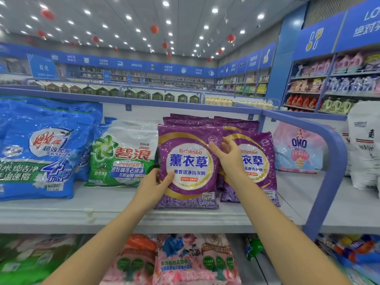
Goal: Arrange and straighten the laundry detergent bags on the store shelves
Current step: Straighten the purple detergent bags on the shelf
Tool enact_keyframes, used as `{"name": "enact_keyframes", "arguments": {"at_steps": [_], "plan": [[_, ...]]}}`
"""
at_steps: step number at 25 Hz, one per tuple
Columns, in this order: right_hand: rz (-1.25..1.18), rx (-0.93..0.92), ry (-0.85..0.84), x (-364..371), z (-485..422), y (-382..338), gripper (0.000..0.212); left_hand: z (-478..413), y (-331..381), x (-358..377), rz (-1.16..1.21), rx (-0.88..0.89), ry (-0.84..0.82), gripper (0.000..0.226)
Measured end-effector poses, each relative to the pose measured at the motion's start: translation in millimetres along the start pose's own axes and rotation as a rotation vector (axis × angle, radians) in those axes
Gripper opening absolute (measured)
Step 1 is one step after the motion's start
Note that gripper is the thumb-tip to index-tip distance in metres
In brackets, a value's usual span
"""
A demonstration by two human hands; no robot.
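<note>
— Standing where, the purple plastic detergent bag?
— Upright on the grey shelf, both edges gripped: left hand low, right hand high, partly covering its purple twin. A green-and-white bag sits just left.

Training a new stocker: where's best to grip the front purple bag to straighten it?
Probably its side edges, from the front: the front purple bag stands nearly upright, broad and flat. Opposite corners steady it, like the left hand at lower left, right hand at upper right.
</note>
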State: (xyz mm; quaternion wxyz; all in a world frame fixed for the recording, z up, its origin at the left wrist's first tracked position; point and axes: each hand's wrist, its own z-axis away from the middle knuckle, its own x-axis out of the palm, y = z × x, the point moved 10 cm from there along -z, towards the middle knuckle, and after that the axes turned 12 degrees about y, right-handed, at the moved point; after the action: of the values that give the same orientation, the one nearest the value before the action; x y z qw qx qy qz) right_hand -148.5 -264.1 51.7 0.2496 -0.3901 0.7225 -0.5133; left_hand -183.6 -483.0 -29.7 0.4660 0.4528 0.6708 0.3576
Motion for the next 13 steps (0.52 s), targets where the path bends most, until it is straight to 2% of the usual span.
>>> {"name": "enact_keyframes", "arguments": {"at_steps": [4,6,10,13], "plan": [[0.358,-0.062,-0.155,-13.8,36.3,46.9,0.068,8.6,-6.3,8.2,-0.069,0.029,-0.189,0.061],[0.506,-0.130,-0.184,-11.4,47.9,61.1,0.076,8.8,-7.6,9.8,-0.144,0.085,-0.204,0.072],[0.585,-0.230,-0.074,-13.0,46.6,54.9,0.061,4.0,-3.4,8.4,-0.236,0.169,-0.139,0.073],[0.672,-0.274,-0.017,-13.6,51.0,55.0,0.058,3.5,-6.2,6.9,-0.309,0.165,-0.115,0.075]]}}
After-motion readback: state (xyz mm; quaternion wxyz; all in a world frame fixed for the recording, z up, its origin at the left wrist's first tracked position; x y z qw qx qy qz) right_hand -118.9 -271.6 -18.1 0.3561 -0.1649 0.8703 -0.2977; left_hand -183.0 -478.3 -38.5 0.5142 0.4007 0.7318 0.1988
